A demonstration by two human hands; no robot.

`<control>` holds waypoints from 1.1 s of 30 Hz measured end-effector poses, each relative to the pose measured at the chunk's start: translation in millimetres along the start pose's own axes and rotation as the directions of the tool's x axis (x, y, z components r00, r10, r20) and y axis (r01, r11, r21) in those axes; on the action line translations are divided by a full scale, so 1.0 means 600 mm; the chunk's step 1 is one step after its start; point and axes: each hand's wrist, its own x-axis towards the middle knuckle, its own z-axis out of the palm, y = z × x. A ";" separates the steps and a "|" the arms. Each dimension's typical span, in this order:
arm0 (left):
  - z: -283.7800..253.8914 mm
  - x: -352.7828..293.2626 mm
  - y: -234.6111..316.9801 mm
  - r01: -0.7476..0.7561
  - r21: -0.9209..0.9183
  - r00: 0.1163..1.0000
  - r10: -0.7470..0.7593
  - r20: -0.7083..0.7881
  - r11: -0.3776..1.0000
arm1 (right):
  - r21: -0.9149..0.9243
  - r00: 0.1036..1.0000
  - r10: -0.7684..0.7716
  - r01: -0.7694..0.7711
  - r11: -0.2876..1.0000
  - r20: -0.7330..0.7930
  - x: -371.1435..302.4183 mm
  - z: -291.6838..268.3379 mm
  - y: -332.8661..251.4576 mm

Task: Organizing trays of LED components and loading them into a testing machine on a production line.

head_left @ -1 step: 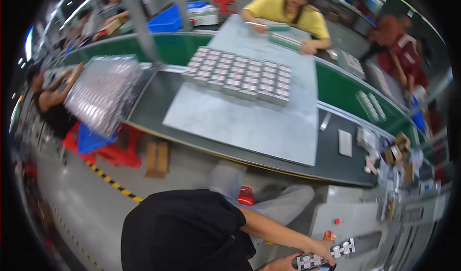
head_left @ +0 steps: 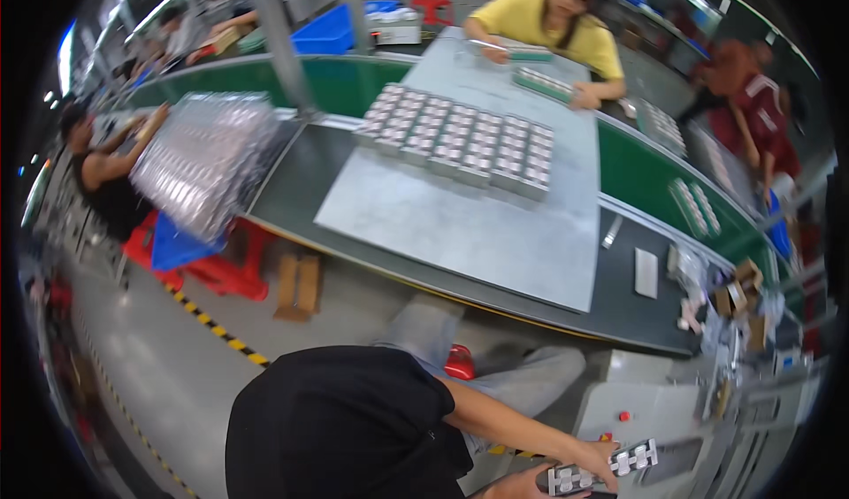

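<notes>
At the lower right, both my hands are on a long narrow block [head_left: 632, 457] with a dark body and a row of pale silvery pieces along its face. My left hand [head_left: 596, 460] reaches across from the left and wraps over the middle of the block. Lower down, my right hand [head_left: 523, 483] grips its near end, partly cut off by the lower edge of the picture. The block is tilted, its far end pointing up to the right. Beside it stands a light grey machine [head_left: 650, 400] with a red button [head_left: 624, 417].
Rows of similar green-sided blocks [head_left: 460, 136] stand on a grey board [head_left: 469, 234] over the dark bench. A person in yellow [head_left: 539, 17] handles blocks across it. Clear plastic trays [head_left: 208, 158] are stacked at left. Cartons [head_left: 738, 291] and bags lie at right.
The whole view has shifted a little, so the bench and blocks appear slightly further right. My hands keep the same hold on the block.
</notes>
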 end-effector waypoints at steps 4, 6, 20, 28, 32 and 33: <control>-0.144 -0.130 0.142 -0.111 0.096 0.910 0.141 -0.391 0.989 | 0.532 0.956 -0.122 -0.042 0.845 0.268 0.036 0.026 -0.125; -0.222 -0.209 0.192 -0.248 0.019 0.837 0.224 -0.499 0.969 | 0.742 0.871 -0.307 -0.094 0.664 0.385 0.060 0.024 -0.183; -0.662 -0.940 0.545 0.164 0.469 -0.078 0.486 -0.871 0.868 | 0.682 0.460 -0.522 -0.612 0.400 0.718 0.036 0.116 -0.404; -1.044 -1.072 0.513 0.459 0.161 -0.307 0.326 -0.894 0.874 | 0.560 0.504 -0.296 -0.525 0.641 0.811 0.041 0.151 -0.372; -1.176 -1.170 0.500 0.699 -0.079 -0.358 0.252 -0.899 0.710 | 0.556 0.537 -0.258 -0.520 0.648 0.803 0.055 0.166 -0.378; -1.203 -1.143 0.486 0.761 -0.114 -0.366 0.276 -0.889 0.639 | 0.539 0.555 -0.223 -0.506 0.674 0.801 0.058 0.170 -0.379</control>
